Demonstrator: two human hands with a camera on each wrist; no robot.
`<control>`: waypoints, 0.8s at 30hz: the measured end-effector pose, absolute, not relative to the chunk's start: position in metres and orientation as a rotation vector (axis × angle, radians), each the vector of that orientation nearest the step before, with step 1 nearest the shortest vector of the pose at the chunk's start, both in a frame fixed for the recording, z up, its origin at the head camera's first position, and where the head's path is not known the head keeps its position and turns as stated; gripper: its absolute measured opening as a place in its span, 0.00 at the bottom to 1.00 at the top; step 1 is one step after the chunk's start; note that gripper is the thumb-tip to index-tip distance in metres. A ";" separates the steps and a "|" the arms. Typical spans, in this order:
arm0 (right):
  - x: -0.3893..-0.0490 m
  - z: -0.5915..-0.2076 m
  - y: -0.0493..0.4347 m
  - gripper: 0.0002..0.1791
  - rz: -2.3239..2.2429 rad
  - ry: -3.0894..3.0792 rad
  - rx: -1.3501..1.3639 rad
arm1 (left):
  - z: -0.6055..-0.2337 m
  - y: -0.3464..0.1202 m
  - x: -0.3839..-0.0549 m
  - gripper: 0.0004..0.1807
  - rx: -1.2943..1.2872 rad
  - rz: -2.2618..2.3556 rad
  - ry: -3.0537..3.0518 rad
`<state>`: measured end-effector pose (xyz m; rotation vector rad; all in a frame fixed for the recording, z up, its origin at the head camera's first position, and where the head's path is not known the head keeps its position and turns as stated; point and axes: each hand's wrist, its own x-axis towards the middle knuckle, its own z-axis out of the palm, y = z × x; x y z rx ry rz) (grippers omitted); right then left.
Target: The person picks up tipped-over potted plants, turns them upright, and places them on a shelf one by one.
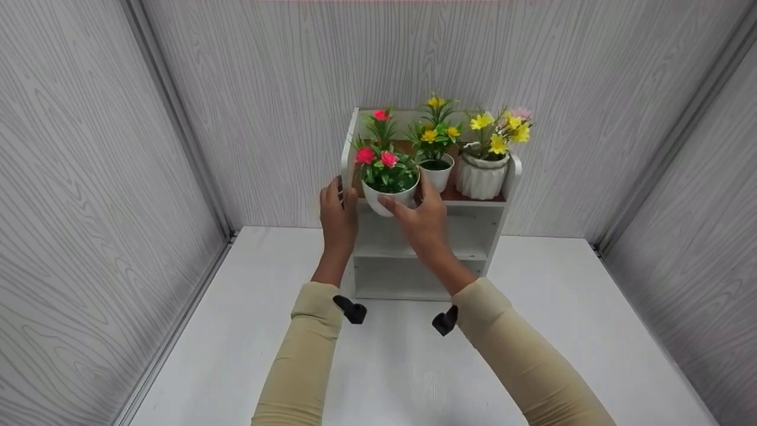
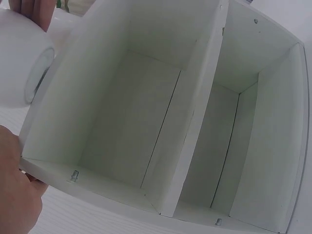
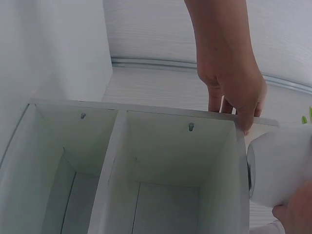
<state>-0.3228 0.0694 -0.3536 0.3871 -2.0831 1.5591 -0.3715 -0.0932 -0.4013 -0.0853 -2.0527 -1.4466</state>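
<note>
A white pot with pink-red flowers [image 1: 387,198] is tilted at the left of the top shelf. My right hand [image 1: 421,219] grips this pot, its thumb in front and fingers round the right side. The left hand [image 1: 340,216] holds the left side panel of a small white shelf unit [image 1: 423,257]. In the right wrist view, the thumb of that left hand [image 3: 234,87] lies over the panel's front edge and its other fingers go behind. The pot's base [image 3: 249,170] shows by the edge of the top board; whether it touches the board I cannot tell.
Right of the held pot stand a white pot with yellow-orange flowers [image 1: 436,177] and a ribbed, cream pot with yellow flowers [image 1: 482,177]. Two lower compartments [image 2: 131,112] face me. The unit stands on a white table [image 1: 550,307] against a grey wood-grain wall [image 1: 260,118].
</note>
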 end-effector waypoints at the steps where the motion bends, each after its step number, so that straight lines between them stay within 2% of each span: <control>1: -0.324 -0.353 0.067 0.56 1.546 -2.081 0.381 | -0.401 -0.093 -0.371 0.29 -0.086 -1.439 -2.054; 12: -0.331 -0.344 0.048 0.55 1.455 -2.113 0.249 | -0.401 -0.092 -0.370 0.25 -0.062 -1.435 -2.056; 24: -0.344 -0.341 0.038 0.56 1.513 -2.123 0.173 | -0.400 -0.092 -0.369 0.25 -0.056 -1.451 -2.056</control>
